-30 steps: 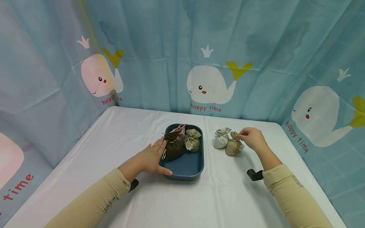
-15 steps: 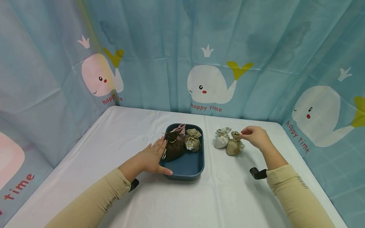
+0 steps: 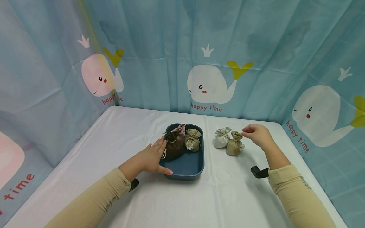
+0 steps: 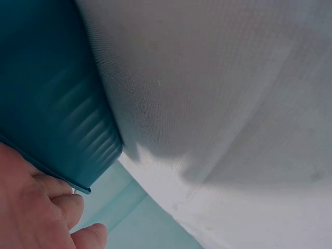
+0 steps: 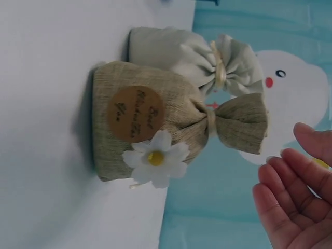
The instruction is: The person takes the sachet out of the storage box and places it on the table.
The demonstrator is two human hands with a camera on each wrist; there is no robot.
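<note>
A blue rectangular tray (image 3: pixel 186 166) stands mid-table. My left hand (image 3: pixel 149 158) rests along its left rim, fingers extended and thumb at the near corner. In the left wrist view the left hand (image 4: pixel 41 207) lies at the tray's rim. Inside the tray are a dark brown sachet (image 3: pixel 174 150), a pinkish one (image 3: pixel 181 133) and a tan one (image 3: pixel 192 144) with a white flower. To the right, a tan drawstring sachet (image 5: pixel 145 114) with round label and daisy stands upright before a white sachet (image 5: pixel 166 52). My right hand (image 5: pixel 295 192), holding nothing, hovers beside the tan sachet's gathered top, fingers loosely bent.
A white cloth (image 3: pixel 137 202) covers the table. Blue curtains (image 3: pixel 148 79) printed with whales hang around its back and sides. A black camera mount (image 3: pixel 259 172) juts from the right wrist, another (image 3: pixel 134 184) from the left.
My right hand has let go of the tan sachet's top and drawn slightly up and to the right. The sachet stays standing. The left hand and tray have not moved.
</note>
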